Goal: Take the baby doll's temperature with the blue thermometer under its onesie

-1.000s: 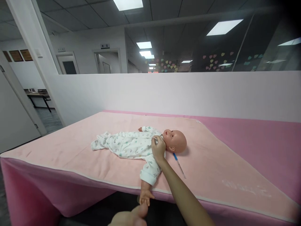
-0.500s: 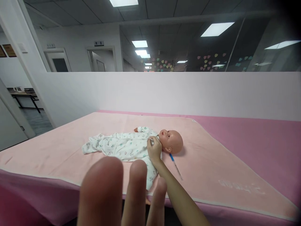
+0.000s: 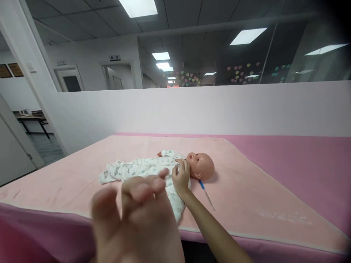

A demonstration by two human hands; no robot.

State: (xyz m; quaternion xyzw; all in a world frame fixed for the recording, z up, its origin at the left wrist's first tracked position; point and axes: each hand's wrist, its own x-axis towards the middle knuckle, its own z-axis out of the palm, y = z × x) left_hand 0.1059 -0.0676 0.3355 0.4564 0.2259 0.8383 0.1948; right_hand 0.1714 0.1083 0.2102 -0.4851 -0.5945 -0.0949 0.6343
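Note:
A baby doll [image 3: 203, 166] in a white patterned romper [image 3: 145, 166] lies on its back, head to the right. My right hand [image 3: 181, 179] rests at the romper's neckline, just below the doll's chin. Its thumb and fingers are apart, with no cloth visibly pinched between them. Close to the camera, my left hand [image 3: 145, 215] is raised and blurred, its fingers loosely bent and spread with nothing in them. It hides part of the romper. Beside the doll's head lies a thin clear thermometer [image 3: 207, 195] with a blue end.
A peach blanket [image 3: 246, 190] lies over the pink table cover [image 3: 301, 164]. Behind stands a white half wall [image 3: 219, 109] with glass above it. At the left are a door [image 3: 13, 146] and a distant desk [image 3: 31, 118].
My left hand has turned and its upright fingers have bent. My right hand's fingers have loosened from a pinch at the neckline and spread. The view has shifted slightly.

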